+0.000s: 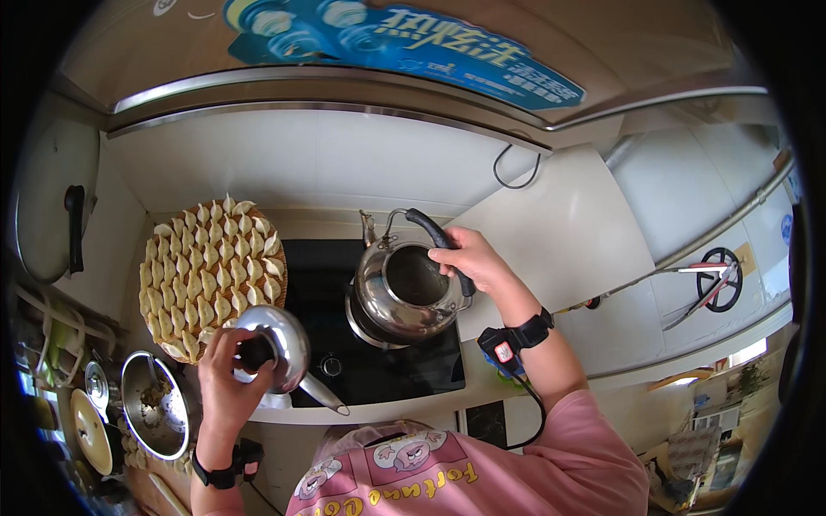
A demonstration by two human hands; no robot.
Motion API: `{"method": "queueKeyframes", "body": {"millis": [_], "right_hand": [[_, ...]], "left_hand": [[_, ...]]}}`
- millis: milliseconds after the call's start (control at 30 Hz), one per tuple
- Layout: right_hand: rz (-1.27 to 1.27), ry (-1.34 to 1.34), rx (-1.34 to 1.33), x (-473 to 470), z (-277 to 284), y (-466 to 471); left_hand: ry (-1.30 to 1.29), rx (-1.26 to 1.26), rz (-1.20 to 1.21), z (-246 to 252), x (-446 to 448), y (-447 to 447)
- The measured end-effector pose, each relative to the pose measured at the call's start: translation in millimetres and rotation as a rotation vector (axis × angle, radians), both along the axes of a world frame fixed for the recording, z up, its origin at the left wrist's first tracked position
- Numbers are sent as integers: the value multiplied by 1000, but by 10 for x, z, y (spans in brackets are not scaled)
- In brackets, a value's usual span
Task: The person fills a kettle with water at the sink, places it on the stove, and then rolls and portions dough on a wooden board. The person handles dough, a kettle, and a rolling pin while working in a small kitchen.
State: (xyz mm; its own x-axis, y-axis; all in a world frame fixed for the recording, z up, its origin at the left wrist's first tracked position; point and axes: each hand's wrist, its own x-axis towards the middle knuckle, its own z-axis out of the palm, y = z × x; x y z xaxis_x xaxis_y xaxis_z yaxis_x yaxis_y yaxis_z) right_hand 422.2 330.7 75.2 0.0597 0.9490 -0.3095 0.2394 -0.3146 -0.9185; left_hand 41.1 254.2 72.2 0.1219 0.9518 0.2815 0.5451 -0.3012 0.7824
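My left hand [226, 374] grips the dark knob of a shiny domed metal lid [290, 338], raised near the front left of the black glass cooktop [400, 380]. A metal tubular handle [326, 393] juts out past the lid; what it belongs to is hidden. My right hand [471, 255] is closed around the black curved handle of a stainless steel kettle [371, 290]. The kettle has no lid on, so its round mouth shows a dark inside. Its spout points to the back left. Beneath it, a round metal burner ring [353, 316] partly shows.
Rows of uncooked dumplings [206, 258] cover a round woven tray [282, 290] left of the cooktop. A steel bowl [155, 455] with food residue stands at the front left. A range hood edge [322, 111] spans overhead. At right are a pipe [729, 226] and a black handwheel [737, 290].
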Motion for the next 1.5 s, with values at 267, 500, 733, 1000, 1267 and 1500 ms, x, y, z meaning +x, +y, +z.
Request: {"method": "queueKeyframes", "body": {"millis": [267, 500, 733, 1000, 1267, 1500], "right_hand": [[135, -161, 176, 307, -143, -354], [102, -108, 296, 823, -405, -874], [97, -135, 198, 1342, -633, -1540], [-11, -48, 155, 1716, -868, -2083], [-222, 81, 155, 2201, -991, -2385], [-300, 77, 118, 2368, -1079, -2556]], "left_hand": [[84, 31, -212, 159, 1025, 216], [78, 91, -227, -220, 1929, 620], [167, 56, -226, -558, 2364, 879], [182, 32, -247, -588, 2540, 928], [260, 73, -234, -567, 2539, 907], [337, 109, -194, -591, 2533, 964]]}}
